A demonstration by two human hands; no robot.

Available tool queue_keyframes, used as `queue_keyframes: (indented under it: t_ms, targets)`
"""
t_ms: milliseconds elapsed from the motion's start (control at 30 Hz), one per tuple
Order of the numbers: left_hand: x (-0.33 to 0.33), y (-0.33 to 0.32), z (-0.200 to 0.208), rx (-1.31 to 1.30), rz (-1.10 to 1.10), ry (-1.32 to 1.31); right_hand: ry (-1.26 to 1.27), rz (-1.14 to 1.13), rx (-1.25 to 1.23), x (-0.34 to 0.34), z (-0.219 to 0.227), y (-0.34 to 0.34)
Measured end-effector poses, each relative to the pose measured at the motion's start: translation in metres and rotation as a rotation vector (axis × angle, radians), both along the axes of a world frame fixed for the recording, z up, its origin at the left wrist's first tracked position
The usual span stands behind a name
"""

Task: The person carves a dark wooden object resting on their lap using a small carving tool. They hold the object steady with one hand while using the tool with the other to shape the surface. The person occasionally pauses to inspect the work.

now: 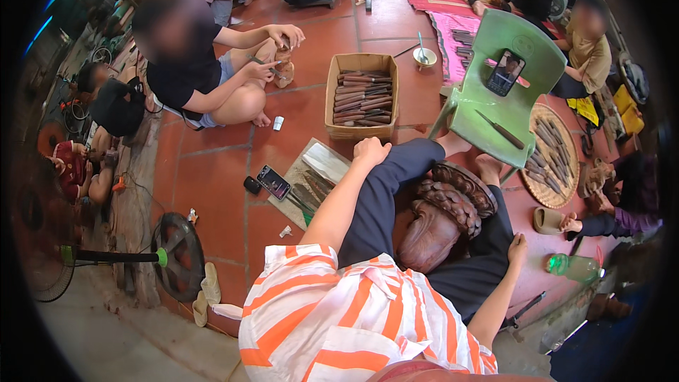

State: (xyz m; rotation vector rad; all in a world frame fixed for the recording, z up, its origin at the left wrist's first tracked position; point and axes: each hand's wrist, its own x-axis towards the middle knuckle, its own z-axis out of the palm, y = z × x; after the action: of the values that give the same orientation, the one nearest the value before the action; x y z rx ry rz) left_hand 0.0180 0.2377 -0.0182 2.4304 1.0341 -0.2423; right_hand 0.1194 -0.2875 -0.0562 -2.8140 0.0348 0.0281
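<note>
Between my legs stands a dark brown carved wooden piece (431,237), with a rounded smooth part and bands of carved relief. My left hand (371,150) rests over my left knee, its fingers laid on the dark trousers and nothing seen in it. Beside my right leg, my right hand (518,247) is curled closed; whatever it may hold is hidden. Neither hand touches the carving. A green plastic chair (488,124) ahead carries a phone (506,72) and a carving chisel (499,129).
A cardboard box (330,102) of wooden-handled tools stands ahead. Left of my leg lie a board (293,205) with tools and a phone (274,182). A round woven tray (532,182) of chisels and a green bottle (583,269) are rightward. A person (187,64) sits at the left.
</note>
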Motion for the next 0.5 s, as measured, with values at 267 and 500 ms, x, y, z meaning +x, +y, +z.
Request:
queue_keyframes:
  t_ms: [267,500]
  targets:
    - [0.0000,-0.0011,0.0031,-0.010,0.004,0.000,0.001,0.042,-0.005,0.0014,-0.0032,-0.0056]
    - [-0.0016,0.0003,0.0010,-0.014,0.017,-0.001,-0.008,0.047,0.009,0.0011,-0.0019,-0.0028]
